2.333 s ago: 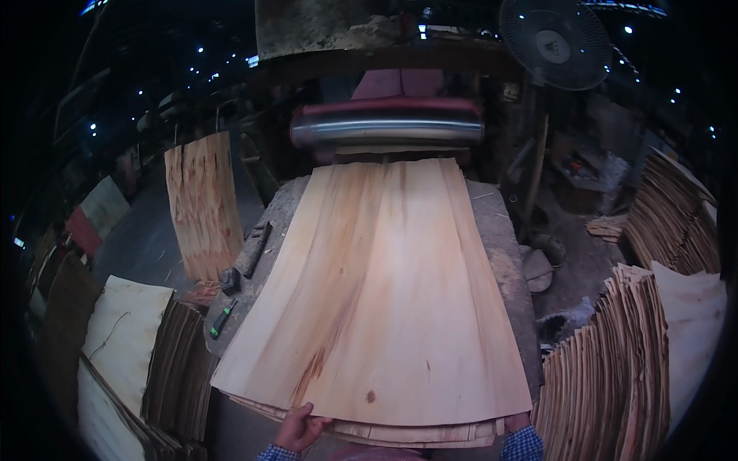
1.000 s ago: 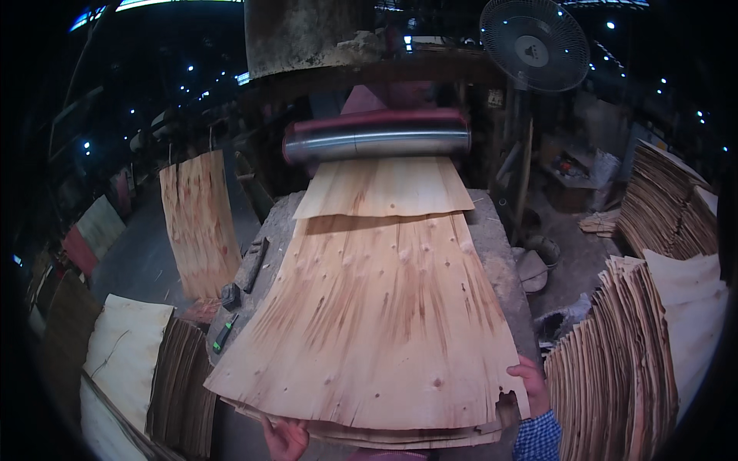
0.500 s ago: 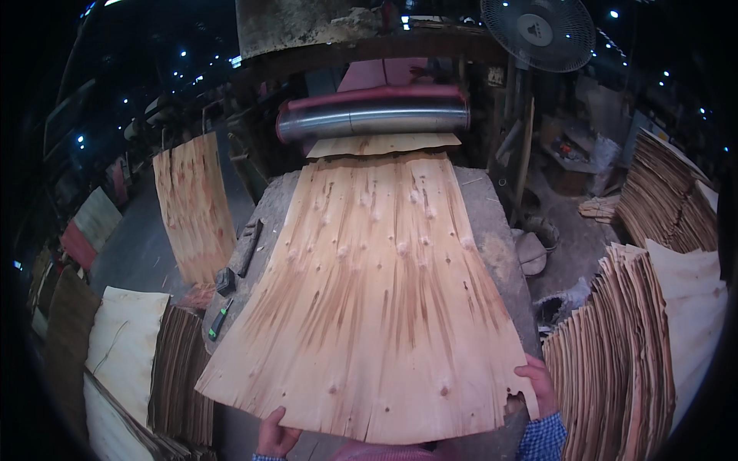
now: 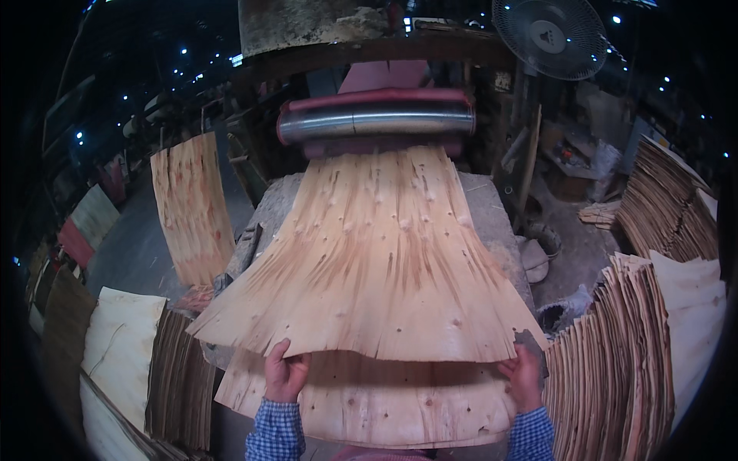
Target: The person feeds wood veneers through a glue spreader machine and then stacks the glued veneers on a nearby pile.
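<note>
A large pale wood veneer sheet (image 4: pixel 384 261), knotty and streaked brown, stretches from my hands to the metal roller (image 4: pixel 377 121). Its far end reaches the foot of the roller; whether it touches cannot be told. My left hand (image 4: pixel 287 373) pinches the near edge left of centre, thumb on top. At the near right corner, beside a notch, my right hand (image 4: pixel 524 378) grips the same edge. The near edge is raised and wavy. Under it lies a second veneer sheet (image 4: pixel 384 403), its near strip showing.
Stacked veneer sheets (image 4: pixel 615 361) stand close on the right, with another pile (image 4: pixel 661 200) behind. More stacks (image 4: pixel 181 376) are at the left, and a single sheet (image 4: pixel 192 207) leans beyond. The grey worktable (image 4: pixel 496 223) shows beside the veneer. A fan (image 4: pixel 550 34) hangs at upper right.
Both hands have moved forward, lifting the top sheet's near edge and uncovering the sheet below. The short piece seen at the roller is gone from view. The green-handled knife at left is now covered.
</note>
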Demonstrator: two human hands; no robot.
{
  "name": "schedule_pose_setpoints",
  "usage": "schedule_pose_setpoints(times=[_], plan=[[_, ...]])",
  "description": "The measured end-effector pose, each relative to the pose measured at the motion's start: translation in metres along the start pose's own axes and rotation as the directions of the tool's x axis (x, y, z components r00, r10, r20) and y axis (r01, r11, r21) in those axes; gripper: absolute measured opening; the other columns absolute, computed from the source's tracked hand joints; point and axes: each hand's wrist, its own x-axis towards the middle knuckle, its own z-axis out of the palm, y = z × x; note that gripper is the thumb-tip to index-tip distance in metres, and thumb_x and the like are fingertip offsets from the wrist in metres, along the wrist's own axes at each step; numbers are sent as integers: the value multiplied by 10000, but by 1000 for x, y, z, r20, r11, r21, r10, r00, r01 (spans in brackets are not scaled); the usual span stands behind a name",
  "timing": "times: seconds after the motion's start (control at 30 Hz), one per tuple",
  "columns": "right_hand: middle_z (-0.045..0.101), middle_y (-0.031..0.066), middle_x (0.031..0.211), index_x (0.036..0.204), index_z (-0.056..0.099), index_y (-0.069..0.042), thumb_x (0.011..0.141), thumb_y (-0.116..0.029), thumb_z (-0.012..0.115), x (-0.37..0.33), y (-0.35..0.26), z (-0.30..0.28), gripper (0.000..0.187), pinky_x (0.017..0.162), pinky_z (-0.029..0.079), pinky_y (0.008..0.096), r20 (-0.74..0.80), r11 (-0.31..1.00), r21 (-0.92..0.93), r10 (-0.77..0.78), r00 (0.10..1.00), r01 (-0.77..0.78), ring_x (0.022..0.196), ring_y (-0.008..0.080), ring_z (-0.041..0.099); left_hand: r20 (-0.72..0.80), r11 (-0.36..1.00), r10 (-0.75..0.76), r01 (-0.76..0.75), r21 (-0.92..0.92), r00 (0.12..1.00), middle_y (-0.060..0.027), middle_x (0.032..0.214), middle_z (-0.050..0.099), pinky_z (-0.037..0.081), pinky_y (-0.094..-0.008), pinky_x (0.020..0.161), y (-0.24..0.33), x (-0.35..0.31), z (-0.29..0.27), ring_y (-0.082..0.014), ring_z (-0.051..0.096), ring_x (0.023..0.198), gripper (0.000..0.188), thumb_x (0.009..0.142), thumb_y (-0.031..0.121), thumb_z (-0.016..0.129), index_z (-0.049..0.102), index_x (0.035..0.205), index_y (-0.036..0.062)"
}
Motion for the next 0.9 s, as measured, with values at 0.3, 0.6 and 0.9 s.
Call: schedule_pose_setpoints(times=[0.3,0.6,0.9], plan=[[600,279,1201,1112,602,77,813,-76,629,-81,36,16,337,1018,439,446,-27,130,-991,-407,913,29,1137,426,566,-45,994,-81,85,75,996,-147,1152,634,554,-437,892,-46,175,-8,-289,622,1069,280,908,33,541,544,1185,-8],[673,247,1056,1114,632,16,823,-109,663,-93,2,15,318,809,529,388,-291,382,-899,-158,943,-214,942,344,677,-199,971,-175,203,129,964,-214,1169,636,585,-400,836,-87,252,20,-338,644,1064,185,1009,165,489,530,1082,-1],[686,88,1031,1169,622,67,878,-97,612,-52,-30,-15,334,825,518,298,-163,871,-233,404,900,-433,901,158,655,-394,868,-369,464,178,842,-164,1174,656,581,-323,751,-37,-20,-119,-293,672,994,358,1025,331,466,569,1213,43]])
